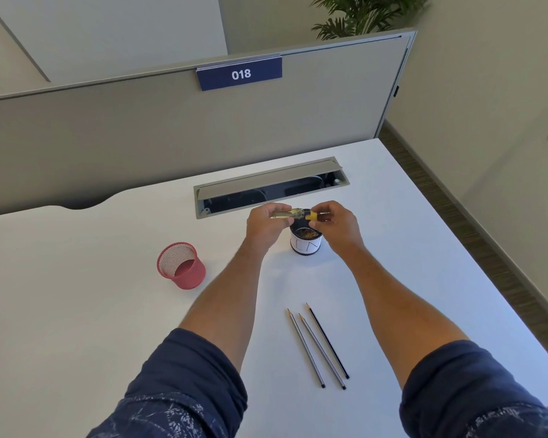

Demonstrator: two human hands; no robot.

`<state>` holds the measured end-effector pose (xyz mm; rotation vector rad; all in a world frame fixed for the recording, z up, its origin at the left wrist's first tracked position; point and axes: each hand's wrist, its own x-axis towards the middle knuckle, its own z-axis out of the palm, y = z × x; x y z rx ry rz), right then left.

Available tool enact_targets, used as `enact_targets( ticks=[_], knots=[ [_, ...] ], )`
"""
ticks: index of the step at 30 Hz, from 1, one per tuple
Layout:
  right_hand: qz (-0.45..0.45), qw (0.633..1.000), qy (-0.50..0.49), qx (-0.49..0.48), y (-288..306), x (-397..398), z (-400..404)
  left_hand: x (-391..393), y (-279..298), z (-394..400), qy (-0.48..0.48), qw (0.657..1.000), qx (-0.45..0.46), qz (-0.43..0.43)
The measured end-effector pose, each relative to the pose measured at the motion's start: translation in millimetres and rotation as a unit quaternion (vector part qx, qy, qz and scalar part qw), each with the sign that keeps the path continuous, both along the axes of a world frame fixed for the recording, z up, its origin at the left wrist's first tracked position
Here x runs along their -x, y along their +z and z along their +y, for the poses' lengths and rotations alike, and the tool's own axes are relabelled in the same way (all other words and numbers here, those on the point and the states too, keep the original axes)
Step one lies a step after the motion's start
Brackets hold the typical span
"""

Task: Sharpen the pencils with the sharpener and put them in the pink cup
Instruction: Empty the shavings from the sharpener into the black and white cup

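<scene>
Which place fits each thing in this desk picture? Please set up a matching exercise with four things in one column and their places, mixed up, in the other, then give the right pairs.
Things
1. pink cup
2. three pencils
3. white cup
4. sharpener

Places
A. held between the left hand and the right hand
B. standing on the table to the left of the arms
C. lying side by side on the table between the forearms
D. standing under the hands, with shavings inside

Pairs: 1-B, 2-C, 3-D, 4-A
</scene>
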<state>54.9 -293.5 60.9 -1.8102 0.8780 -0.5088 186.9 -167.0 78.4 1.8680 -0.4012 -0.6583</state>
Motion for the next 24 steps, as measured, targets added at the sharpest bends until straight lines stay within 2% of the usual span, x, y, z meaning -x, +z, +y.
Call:
enact_targets(
  ticks=[13,17,24],
  knots=[
    [-0.062,0.997,-0.023,-0.046,-2.6,3.0,-5.8,-1.2,5.0,3.3,0.008,0.999,0.039,0.03],
    [-0.058,0.998,0.032,-0.008,-3.9,3.5,-2.5,-1.9,3.6,4.8,-0.027,0.997,0.043,0.058],
    [-0.053,0.995,0.062,0.061,-2.0,6.7,-0.1,-5.2,-0.6,6.9,-0.052,0.994,0.039,0.093]
  ],
)
